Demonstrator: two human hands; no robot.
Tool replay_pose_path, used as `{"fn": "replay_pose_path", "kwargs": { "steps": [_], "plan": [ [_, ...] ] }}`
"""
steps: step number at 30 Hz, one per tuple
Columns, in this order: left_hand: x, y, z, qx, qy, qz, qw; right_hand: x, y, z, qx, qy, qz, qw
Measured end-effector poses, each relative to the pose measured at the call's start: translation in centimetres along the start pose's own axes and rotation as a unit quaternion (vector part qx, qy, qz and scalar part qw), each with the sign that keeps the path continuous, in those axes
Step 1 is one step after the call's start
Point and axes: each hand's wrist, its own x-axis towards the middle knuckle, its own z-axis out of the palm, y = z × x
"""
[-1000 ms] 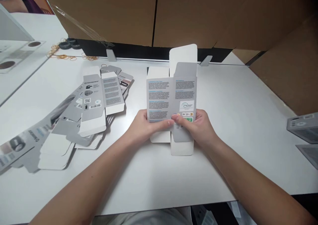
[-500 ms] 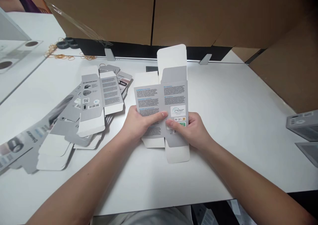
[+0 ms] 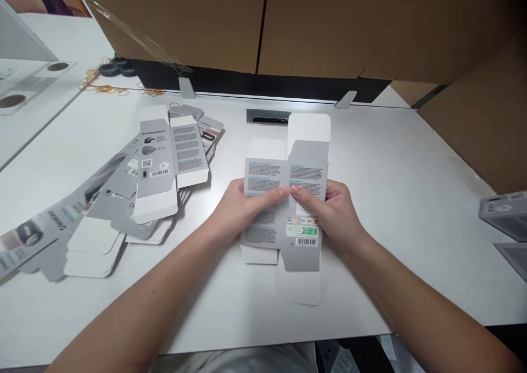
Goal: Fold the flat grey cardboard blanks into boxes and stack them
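Observation:
I hold a flattened grey and white carton (image 3: 302, 235) in both hands over the middle of the white table (image 3: 395, 197). My left hand (image 3: 239, 211) grips its left edge, thumb pressed on the printed face. On the carton's right edge sits my right hand (image 3: 333, 213), its thumb meeting the left thumb near the centre fold. Small text, a green label and a barcode show on the carton. White flaps stick out at its top and bottom.
A fanned pile of flat grey cartons (image 3: 156, 170) lies on the table to the left. Rubber bands (image 3: 105, 87) and black rings (image 3: 117, 68) sit at the far left back. Brown cardboard walls (image 3: 329, 21) stand behind, and grey boxes (image 3: 504, 213) rest at the right edge.
The carton has come down and towards me, now lying lower and flatter. Both hands have slid up its faces, uncovering the green label and barcode.

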Motion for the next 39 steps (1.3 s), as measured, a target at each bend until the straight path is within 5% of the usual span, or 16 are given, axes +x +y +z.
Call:
{"fn": "replay_pose_path", "kwargs": {
  "steps": [16, 25, 32, 39],
  "plan": [
    [0.0, 1.4, -0.7, -0.063, 0.142, 0.098, 0.983, -0.5, -0.5, 0.1, -0.007, -0.111, 0.036, 0.993],
    [0.1, 1.1, -0.3, -0.083, 0.106, 0.101, 0.986, -0.4, -0.9, -0.8, -0.068, -0.097, 0.005, 0.993],
    [0.3, 1.5, -0.8, -0.09, 0.183, 0.127, 0.971, -0.3, -1.0, -0.3, -0.053, -0.12, 0.027, 0.991],
    [1.0, 1.9, -1.4, -0.131, 0.215, 0.169, 0.953, 0.0, -1.1, -0.7, -0.04, -0.097, -0.027, 0.994]
  ]
}}
